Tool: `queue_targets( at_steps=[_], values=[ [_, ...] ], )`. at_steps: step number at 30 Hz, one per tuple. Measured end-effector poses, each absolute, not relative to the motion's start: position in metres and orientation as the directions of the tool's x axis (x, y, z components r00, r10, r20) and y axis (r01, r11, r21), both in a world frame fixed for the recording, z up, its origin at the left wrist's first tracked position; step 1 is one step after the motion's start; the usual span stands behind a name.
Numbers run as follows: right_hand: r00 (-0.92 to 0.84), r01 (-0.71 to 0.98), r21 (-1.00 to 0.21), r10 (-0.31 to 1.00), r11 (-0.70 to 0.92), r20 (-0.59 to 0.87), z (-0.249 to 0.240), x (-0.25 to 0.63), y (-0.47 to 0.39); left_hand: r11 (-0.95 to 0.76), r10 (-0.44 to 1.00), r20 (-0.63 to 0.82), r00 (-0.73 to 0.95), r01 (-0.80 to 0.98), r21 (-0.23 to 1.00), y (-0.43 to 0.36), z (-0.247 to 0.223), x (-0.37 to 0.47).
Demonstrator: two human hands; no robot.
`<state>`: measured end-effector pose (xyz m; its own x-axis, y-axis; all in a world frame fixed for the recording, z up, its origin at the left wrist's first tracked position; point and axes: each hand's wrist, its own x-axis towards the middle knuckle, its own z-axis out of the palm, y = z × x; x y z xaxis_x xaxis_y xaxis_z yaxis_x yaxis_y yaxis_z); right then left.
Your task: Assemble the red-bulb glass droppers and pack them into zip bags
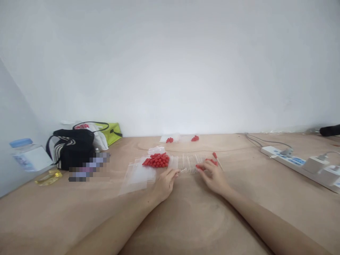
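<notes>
My left hand (pixel 166 181) is closed on a thin white stick (pixel 183 170) just in front of a row of thin pale sticks (pixel 191 162). My right hand (pixel 213 176) pinches a small red piece (pixel 198 166) at the right part of that row. More red pieces (pixel 212 161) lie just beyond its fingers, one at the end of a stick. A pile of red pieces (pixel 157 160) rests on clear plastic bags (pixel 139 176), left of the sticks.
Two small red groups (pixel 169 140) (pixel 195 138) lie on clear bags near the wall. At left stand a black bag (pixel 77 150), a green bag (pixel 113 132), a blue-lidded jar (pixel 30 156) and yellow tape (pixel 49 177). A white power strip (pixel 297 166) with plugs is at right.
</notes>
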<state>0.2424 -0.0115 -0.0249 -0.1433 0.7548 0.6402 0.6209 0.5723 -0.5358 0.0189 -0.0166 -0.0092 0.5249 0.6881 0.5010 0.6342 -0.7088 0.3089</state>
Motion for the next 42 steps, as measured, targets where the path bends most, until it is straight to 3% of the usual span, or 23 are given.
queue_targets(
  at_steps=[8,24,36,42],
  values=[
    [-0.304,0.553,-0.485,0.706,0.677,0.639,-0.027,0.225,-0.024,-0.741,0.669,0.528,0.523,0.532,0.410,-0.016,-0.012,0.021],
    [-0.360,0.446,-0.535,0.691,0.718,0.627,-0.021,0.224,-0.029,-0.816,0.577,0.553,0.601,0.411,0.406,-0.012,-0.015,0.018],
    [-0.422,0.485,-0.412,0.619,0.772,0.662,-0.024,0.226,-0.030,-0.832,0.554,0.509,0.658,0.415,0.368,-0.016,-0.010,0.016],
    [-0.480,0.532,-0.312,0.584,0.787,0.655,-0.021,0.226,-0.035,-0.855,0.518,0.486,0.704,0.438,0.278,-0.017,-0.010,0.017]
  ],
)
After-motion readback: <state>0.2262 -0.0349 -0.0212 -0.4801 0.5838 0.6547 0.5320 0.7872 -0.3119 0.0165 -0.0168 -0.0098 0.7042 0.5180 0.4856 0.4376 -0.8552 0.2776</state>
